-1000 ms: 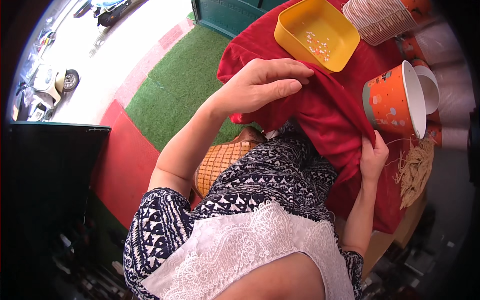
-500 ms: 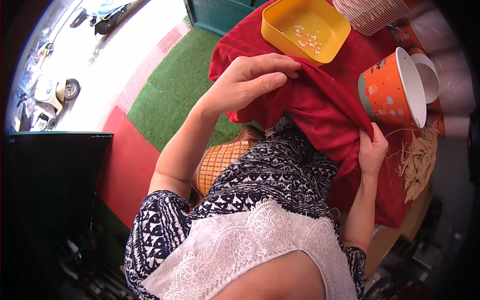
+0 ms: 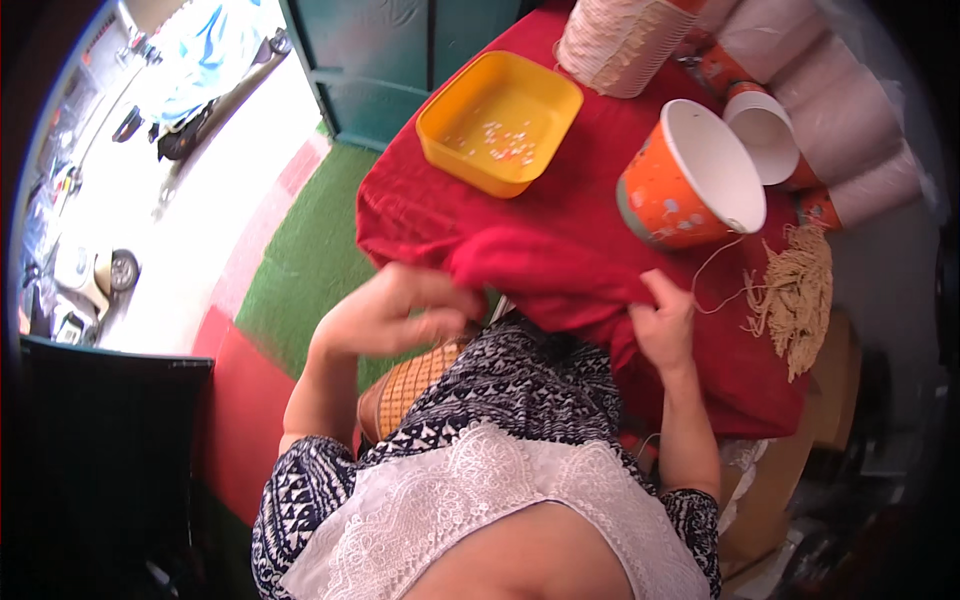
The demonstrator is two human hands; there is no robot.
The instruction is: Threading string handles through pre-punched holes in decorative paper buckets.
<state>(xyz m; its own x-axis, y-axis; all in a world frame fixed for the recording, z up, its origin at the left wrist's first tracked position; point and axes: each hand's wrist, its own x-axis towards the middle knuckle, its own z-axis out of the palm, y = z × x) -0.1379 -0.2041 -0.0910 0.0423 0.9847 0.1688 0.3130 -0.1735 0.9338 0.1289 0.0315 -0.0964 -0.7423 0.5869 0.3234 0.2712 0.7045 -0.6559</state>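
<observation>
A red tablecloth (image 3: 590, 190) covers the table, its near edge lifted in folds above my lap. My right hand (image 3: 665, 322) pinches this edge between thumb and fingers. At the left end of the raised fold is my left hand (image 3: 405, 308), its fingers smeared by motion, so whether they grip the cloth cannot be told. Beyond the fold, a yellow plastic tub (image 3: 478, 165) holds small white and orange bits. An orange paper bucket (image 3: 665, 195) with a white inside lies tipped toward the right, a thin string running from its rim.
A bundle of tan strings (image 3: 795, 300) lies at the table's right edge. Stacked paper buckets (image 3: 625, 45) stand at the back, with more buckets (image 3: 765, 135) lying at the right. A woven seat (image 3: 415, 390) is under me, beside green turf (image 3: 300, 255).
Both hands have come down and nearer my body, with the lifted cloth edge lower and flatter. The view has shifted, so the table shows more fully.
</observation>
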